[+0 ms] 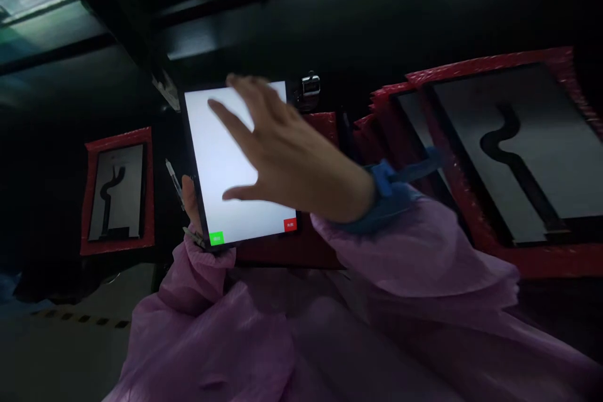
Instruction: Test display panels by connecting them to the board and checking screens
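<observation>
A lit tablet-like panel (235, 201) shows a white screen with a green box at its lower left corner and a red box at its lower right. My left hand (191, 204) is at the panel's left edge, gripping it, with most of its fingers hidden behind it. Over the screen, my right hand (287, 154) is spread with its fingers apart and holds nothing; whether it touches the glass cannot be told. A blue strap (386, 185) circles my right wrist.
Dark-ribboned panels on red wrap lie at the left (117, 195) and right (560, 138), the right ones stacked. A pen-like tool (174, 179) is left of the lit panel. A small metallic object (311, 86) sits behind it.
</observation>
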### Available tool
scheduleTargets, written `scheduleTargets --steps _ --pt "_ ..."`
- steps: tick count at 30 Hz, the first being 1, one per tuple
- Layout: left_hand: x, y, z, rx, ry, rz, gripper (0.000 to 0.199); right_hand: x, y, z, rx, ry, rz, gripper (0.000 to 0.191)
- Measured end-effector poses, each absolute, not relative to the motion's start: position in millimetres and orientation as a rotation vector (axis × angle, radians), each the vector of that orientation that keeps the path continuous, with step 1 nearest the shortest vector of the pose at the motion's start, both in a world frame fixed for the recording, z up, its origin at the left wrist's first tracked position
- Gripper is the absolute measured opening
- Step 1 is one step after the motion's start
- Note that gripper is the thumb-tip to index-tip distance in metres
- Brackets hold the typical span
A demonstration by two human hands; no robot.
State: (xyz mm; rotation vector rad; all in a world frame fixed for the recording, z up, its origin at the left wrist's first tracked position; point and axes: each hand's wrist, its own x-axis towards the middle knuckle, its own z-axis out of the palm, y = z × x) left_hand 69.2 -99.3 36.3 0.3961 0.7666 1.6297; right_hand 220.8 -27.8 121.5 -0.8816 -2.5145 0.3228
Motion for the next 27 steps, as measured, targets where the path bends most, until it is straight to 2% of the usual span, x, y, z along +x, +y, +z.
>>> scheduleTargets --steps 3,5,6,9,10,13,15,20,22,25,27 --pt "68 -98 37 0.432 0.647 1.726 0.049 208 -38 107 -0.801 -2.582 0.273 0.109" --pt "68 -97 36 0.395 0.630 1.732 0.048 202 -42 108 -0.842 -2.620 0.194 0.097" --pt "68 -97 36 0.373 0.629 1.730 0.047 200 -44 111 -0.865 -2.637 0.153 0.085" --pt "69 -96 35 0.345 0.665 1.750 0.042 198 -46 123 -0.875 -2.696 0.090 0.029" --pt "69 -96 35 0.349 0.697 1.758 0.039 198 -44 127 -0.857 -2.717 0.089 0.021" --pt "72 -96 36 0.367 0.777 1.768 0.039 205 -32 133 -0.754 -2.772 0.180 0.032" --pt "72 -97 38 0.383 0.735 1.744 0.045 215 -21 138 -0.714 -2.734 0.296 0.031" --pt "65 -103 39 0.354 0.742 1.629 0.048 250 -3 154 -1.106 -2.415 0.240 0.028" --pt "62 -103 38 0.339 0.762 1.614 0.047 261 0 152 -1.250 -2.365 0.200 0.039" --pt "62 -104 39 0.342 0.718 1.578 0.047 269 5 139 -1.333 -2.406 0.162 0.067" --pt "63 -104 40 0.337 0.669 1.587 0.045 273 10 129 -1.313 -2.429 0.155 0.071"
